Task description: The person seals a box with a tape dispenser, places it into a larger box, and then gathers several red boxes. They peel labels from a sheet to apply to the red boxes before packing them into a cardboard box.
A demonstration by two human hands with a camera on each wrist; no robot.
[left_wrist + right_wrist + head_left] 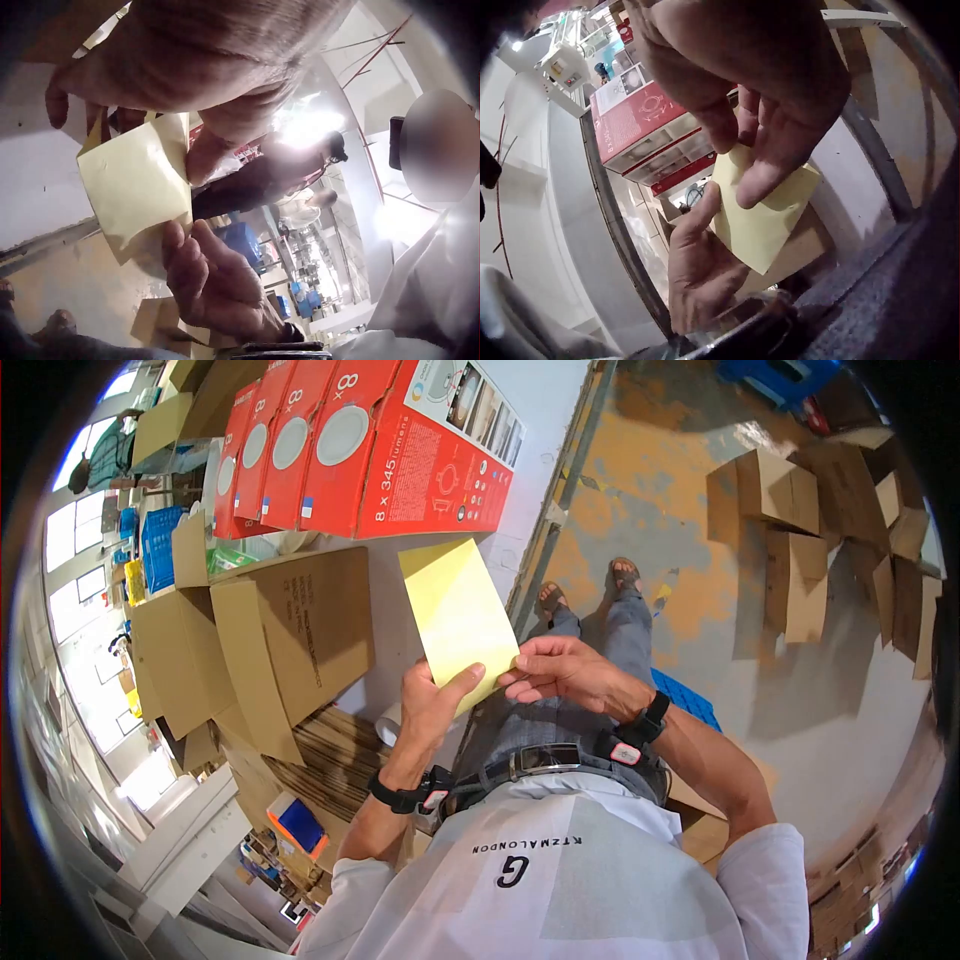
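Observation:
A pale yellow sheet of paper [458, 595] is held out in front of the person's waist, its far end close to the red boxes. The left hand [430, 705] grips its near left side, thumb flat on the top face and fingers underneath. At the near right edge, the right hand [572, 672] pinches the paper between thumb and fingertips. The left wrist view shows the sheet [139, 187] bent, with the right hand [217, 281] at its lower edge. Seen from the right wrist, the right fingers overlap the sheet [761, 232] and the left thumb lies along its side.
Red printed light boxes [430, 485] stand in a row on a white table beyond the sheet. An opened cardboard carton [300, 635] sits to the left, above a stack of flattened cardboard [325, 760]. More cartons [790, 560] stand on the floor at the right.

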